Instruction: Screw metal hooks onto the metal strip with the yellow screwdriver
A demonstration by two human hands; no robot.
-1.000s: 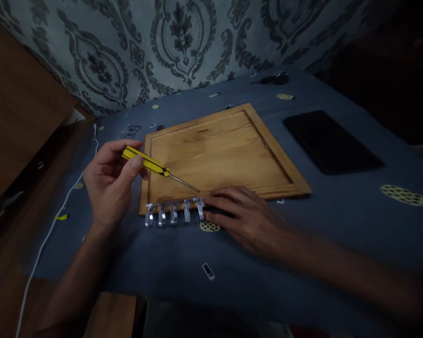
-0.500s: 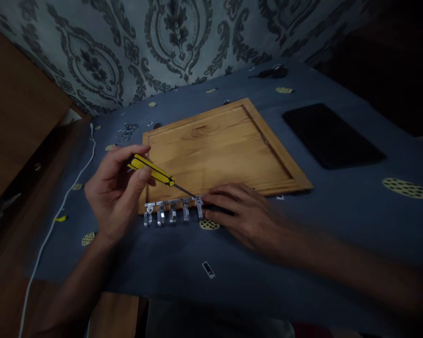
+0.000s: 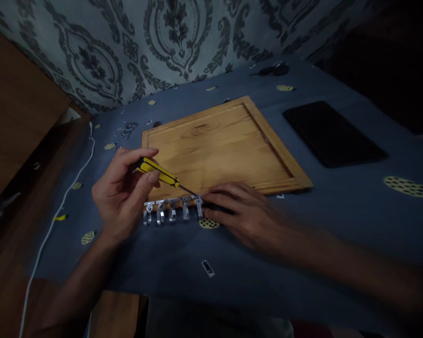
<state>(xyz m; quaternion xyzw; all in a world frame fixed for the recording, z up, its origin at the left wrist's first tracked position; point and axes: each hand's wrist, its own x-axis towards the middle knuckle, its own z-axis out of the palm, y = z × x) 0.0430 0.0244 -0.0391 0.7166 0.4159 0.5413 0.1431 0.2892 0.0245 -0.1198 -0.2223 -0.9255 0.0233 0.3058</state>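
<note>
My left hand is closed round a small yellow and black screwdriver, whose thin shaft slants down to the right. Its tip meets the rightmost of several silver metal hooks lined along the near edge of a wooden board. My right hand lies on the blue cloth just right of the hooks. Its fingers are stretched out and press against the board's near edge and the end of the hook row. What lies under those fingers is hidden.
A blue cloth with yellow dotted patches covers the table. A black phone lies at the right, a dark tool at the far edge, a white cable on the left. A patterned wall stands behind, wooden furniture at left.
My left hand has carried the screwdriver right and down, bringing its tip from above the board onto the rightmost hook. My right hand has stayed put.
</note>
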